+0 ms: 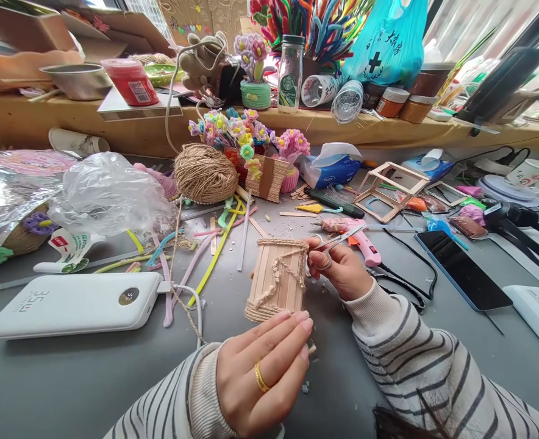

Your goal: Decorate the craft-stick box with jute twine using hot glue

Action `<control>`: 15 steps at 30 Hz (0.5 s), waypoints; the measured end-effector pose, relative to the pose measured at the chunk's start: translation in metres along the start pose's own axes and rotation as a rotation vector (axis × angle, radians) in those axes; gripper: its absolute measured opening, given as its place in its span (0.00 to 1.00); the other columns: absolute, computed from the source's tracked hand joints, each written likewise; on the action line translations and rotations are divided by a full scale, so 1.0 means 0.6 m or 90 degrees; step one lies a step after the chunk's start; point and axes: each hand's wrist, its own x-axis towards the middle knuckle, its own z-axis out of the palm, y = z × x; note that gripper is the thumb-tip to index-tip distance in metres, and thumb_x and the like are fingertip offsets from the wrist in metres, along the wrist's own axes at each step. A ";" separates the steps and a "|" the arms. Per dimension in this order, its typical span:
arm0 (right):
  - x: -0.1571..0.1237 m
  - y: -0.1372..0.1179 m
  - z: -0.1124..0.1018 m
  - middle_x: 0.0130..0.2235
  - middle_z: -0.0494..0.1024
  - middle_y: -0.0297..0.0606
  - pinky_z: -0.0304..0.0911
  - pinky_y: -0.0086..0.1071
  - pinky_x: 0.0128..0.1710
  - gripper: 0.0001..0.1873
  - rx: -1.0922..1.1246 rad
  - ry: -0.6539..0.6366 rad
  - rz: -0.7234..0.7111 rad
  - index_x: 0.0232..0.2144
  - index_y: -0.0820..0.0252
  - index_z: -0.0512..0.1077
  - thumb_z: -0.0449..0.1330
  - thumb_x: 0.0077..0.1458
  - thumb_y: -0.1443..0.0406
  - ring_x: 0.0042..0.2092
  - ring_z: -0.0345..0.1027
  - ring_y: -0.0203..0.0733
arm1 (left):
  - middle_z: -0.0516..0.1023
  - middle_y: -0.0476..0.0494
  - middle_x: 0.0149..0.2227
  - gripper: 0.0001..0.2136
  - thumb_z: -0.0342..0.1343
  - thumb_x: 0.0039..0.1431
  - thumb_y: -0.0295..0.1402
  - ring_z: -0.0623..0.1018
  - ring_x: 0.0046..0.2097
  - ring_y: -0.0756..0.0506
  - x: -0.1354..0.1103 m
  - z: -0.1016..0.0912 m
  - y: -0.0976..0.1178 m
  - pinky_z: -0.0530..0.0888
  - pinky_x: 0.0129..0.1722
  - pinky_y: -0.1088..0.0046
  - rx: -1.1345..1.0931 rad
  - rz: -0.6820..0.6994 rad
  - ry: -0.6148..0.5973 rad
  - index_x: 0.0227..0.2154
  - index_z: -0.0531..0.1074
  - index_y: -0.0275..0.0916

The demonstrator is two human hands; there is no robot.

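Observation:
A small craft-stick box (277,277) stands on the table, edged with jute twine at top and bottom and with twisted twine glued across its face. My right hand (340,265) grips small scissors (342,239) by the handle loops, close against the box's upper right edge. In front of its lower edge is my left hand (267,372), wearing a gold ring, its fingers straight and pressed together with the thumb hidden. A short twine end (313,349) sticks out past those fingers. The twine strand (174,244) runs from a twine ball (206,173) down behind my left wrist.
A white power bank (72,305) with a cable lies left. Right are a pink glue gun (365,244), a phone (462,268) and a stick frame (391,189). Pipe cleaners (219,250) and plastic wrap (109,195) clutter the left; a ledge (132,131) with jars spans the back.

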 end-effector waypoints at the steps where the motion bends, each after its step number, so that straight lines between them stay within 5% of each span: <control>1: 0.001 0.002 0.000 0.22 0.66 0.30 0.54 0.28 0.22 0.22 0.007 -0.007 0.002 0.35 0.61 0.74 0.64 0.41 0.52 0.22 0.57 0.30 | 0.78 0.33 0.37 0.07 0.45 0.58 0.20 0.71 0.51 0.40 0.001 0.003 0.001 0.74 0.49 0.63 0.009 -0.001 0.005 0.33 0.67 0.28; 7: 0.003 -0.003 0.010 0.24 0.67 0.30 0.56 0.28 0.26 0.23 0.025 -0.036 0.011 0.40 0.58 0.74 0.62 0.44 0.52 0.25 0.58 0.30 | 0.78 0.34 0.36 0.05 0.49 0.56 0.20 0.74 0.48 0.40 0.001 0.026 0.010 0.76 0.47 0.66 0.069 0.024 0.067 0.30 0.70 0.28; 15: 0.005 -0.005 0.024 0.28 0.69 0.32 0.56 0.27 0.25 0.22 0.006 -0.040 0.000 0.40 0.59 0.73 0.61 0.45 0.52 0.25 0.57 0.29 | 0.79 0.35 0.36 0.05 0.49 0.56 0.21 0.74 0.48 0.41 -0.001 0.033 0.016 0.76 0.47 0.67 0.065 -0.018 0.052 0.32 0.70 0.29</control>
